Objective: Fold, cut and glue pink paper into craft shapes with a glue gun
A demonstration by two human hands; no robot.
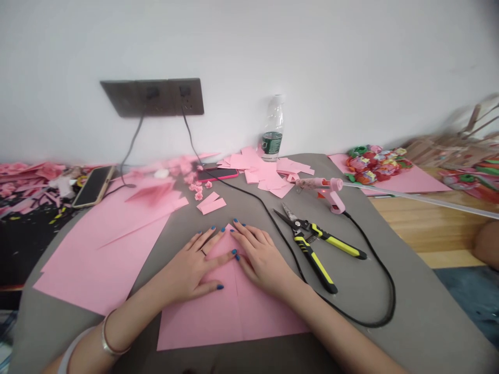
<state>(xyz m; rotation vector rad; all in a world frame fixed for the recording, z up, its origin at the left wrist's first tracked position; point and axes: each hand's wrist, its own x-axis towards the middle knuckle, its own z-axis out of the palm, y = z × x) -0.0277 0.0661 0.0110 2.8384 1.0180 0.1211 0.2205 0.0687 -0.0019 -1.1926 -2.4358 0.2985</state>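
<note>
A sheet of pink paper point(218, 324) lies before me on the grey table, its far end narrowing to a point with folded flaps that meet near the middle. My left hand point(195, 265) rests flat on the left flap, fingers spread. On the right flap lies my right hand point(259, 257), fingers stretched out towards the tip. Both hands press on the paper near its point, and neither grips anything. Yellow-and-black shears point(307, 234) lie with blades apart, right of my right hand.
A pink glue gun point(332, 195) trails a black cable point(384, 317) around the right side. Larger pink sheets point(113, 249) lie left; paper pieces point(253, 169), a bottle point(273, 130) and a phone point(93, 186) sit farther back. Colourful paper flowers point(378, 165) lie at right.
</note>
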